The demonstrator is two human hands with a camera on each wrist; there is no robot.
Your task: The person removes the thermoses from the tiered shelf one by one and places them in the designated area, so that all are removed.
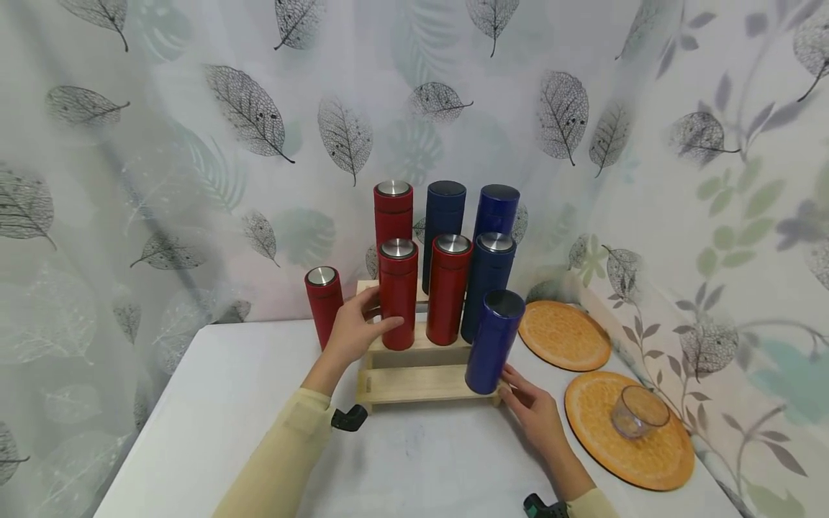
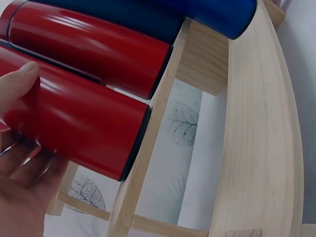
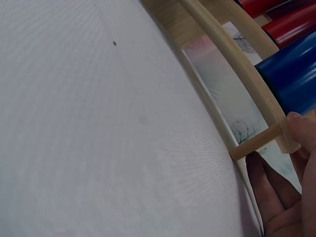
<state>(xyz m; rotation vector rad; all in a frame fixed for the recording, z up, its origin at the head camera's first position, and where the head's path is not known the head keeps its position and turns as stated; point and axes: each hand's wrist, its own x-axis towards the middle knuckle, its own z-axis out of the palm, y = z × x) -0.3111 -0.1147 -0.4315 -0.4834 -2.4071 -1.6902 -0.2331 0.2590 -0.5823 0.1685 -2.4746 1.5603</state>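
Observation:
A three-tier wooden rack [image 1: 414,385] carries several upright thermos flasks. My left hand [image 1: 352,327] holds a red thermos with a steel lid [image 1: 398,309], the leftmost on the middle tier; its thumb lies across the front and its fingers go round the far side. The base of this red flask [image 2: 98,118] is at the middle board's edge in the left wrist view. My right hand [image 1: 534,414] grips the front right corner of the rack, thumb on top and fingers below. Right above it, a bright blue thermos [image 1: 495,342] stands on the lowest tier.
Beside the held flask are another red thermos [image 1: 449,295] and a navy one [image 1: 488,288]. Behind stand a red [image 1: 393,216], a navy [image 1: 444,223] and a blue flask [image 1: 496,212]. A red flask [image 1: 324,306] stands left of the rack. Rightward lie orange placemats [image 1: 563,334], one under a clear cup [image 1: 637,414].

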